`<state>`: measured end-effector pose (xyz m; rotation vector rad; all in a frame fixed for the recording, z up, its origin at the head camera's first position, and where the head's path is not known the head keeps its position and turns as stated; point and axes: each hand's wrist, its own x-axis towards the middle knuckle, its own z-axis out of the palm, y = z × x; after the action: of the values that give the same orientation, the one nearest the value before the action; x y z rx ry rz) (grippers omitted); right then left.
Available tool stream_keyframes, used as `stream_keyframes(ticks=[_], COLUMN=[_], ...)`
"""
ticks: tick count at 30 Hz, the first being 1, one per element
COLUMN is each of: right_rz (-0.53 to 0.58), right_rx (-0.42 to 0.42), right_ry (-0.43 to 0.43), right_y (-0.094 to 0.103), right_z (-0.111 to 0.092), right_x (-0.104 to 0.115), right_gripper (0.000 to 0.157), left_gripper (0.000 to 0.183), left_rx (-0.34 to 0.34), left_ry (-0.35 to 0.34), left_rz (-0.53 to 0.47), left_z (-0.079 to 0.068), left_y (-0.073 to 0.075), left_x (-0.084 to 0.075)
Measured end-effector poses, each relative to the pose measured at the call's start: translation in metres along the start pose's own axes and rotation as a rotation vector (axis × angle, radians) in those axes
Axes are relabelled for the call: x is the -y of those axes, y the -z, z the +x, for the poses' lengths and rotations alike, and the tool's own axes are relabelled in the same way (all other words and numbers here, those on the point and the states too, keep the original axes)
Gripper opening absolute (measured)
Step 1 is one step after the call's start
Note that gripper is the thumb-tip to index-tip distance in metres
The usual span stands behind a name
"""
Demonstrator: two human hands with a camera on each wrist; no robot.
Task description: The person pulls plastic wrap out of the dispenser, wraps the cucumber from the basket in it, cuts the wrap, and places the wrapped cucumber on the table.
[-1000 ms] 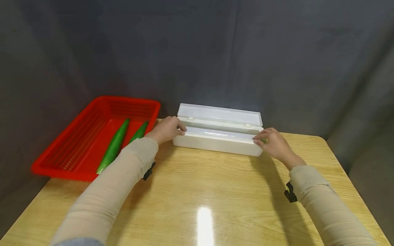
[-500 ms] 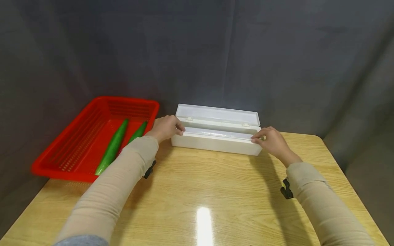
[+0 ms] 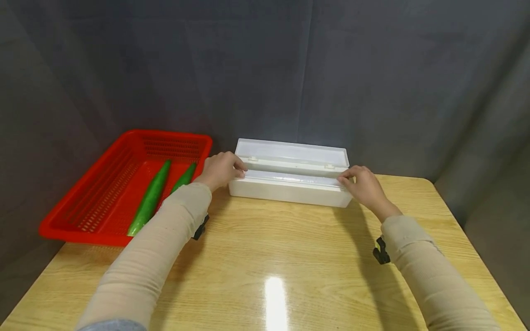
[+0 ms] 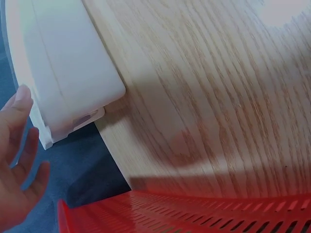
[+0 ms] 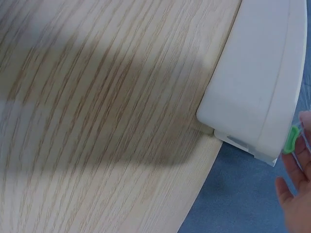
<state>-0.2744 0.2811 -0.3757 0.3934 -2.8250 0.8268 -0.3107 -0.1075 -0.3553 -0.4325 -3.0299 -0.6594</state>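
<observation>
A long white cling film dispenser (image 3: 287,192) stands at the back of the table, its lid (image 3: 291,152) tipped back. A glossy strip of clear cling film (image 3: 290,177) stretches along its top between both hands. My left hand (image 3: 219,170) pinches the film at the left end, thumb and forefinger together. At the right end my right hand (image 3: 366,186) pinches it, fingertips just over the front edge. A green cutter slider (image 5: 291,139) shows by the right fingers in the right wrist view. In the left wrist view the left hand (image 4: 17,160) is beside the dispenser's end.
A red plastic basket (image 3: 95,238) stands at the left, close to the left forearm. Two green cucumbers lie in it, the longer cucumber (image 3: 151,197) and another cucumber (image 3: 184,178) partly behind the arm. A dark curtain (image 3: 265,69) hangs behind the wooden table (image 3: 232,262).
Both hands have risen slightly at the dispenser's ends, the right hand a bit more. The green slider by the right fingers is now hidden in the head view. The view has shifted slightly.
</observation>
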Motion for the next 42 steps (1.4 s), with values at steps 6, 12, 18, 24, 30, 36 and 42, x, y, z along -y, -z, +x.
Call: stream_keyframes(ticks=[6,12,18,24,30,36,42], right_rz=[0.04,0.024,-0.013,-0.028,-0.083,-0.156,-0.195], right_rx=[0.02,0.016,-0.018,-0.015,-0.031,-0.075,-0.105], right_ry=[-0.069,-0.075,-0.056,-0.062,-0.104,-0.07,-0.114], right_y=[-0.003,-0.008,-0.012,-0.011,-0.003,0.003,0.008], right_z=[0.003,0.005,0.011,0.016,0.017,0.019,0.024], right_x=[0.004,0.005,0.005,0.004,0.005,0.006,0.009], right_gripper=[0.023,0.022,0.018,0.016,0.017,0.019,0.021], left_gripper=[0.021,0.017,0.015,0.016,0.016,0.017,0.021], left_rx=[-0.06,-0.099,-0.117,-0.109,-0.105,-0.112,-0.121], left_ry=[0.011,0.021,0.036,0.055,0.056,0.056,0.061], left_rz=[0.011,0.021,0.013,0.005,-0.003,-0.004,0.003], left_z=[0.001,0.001,0.001,0.0,0.002,0.004,0.008], left_y=[0.0,-0.002,-0.002,-0.003,-0.002,-0.003,-0.005], left_x=[-0.002,-0.002,0.0,-0.002,-0.007,-0.011,-0.014])
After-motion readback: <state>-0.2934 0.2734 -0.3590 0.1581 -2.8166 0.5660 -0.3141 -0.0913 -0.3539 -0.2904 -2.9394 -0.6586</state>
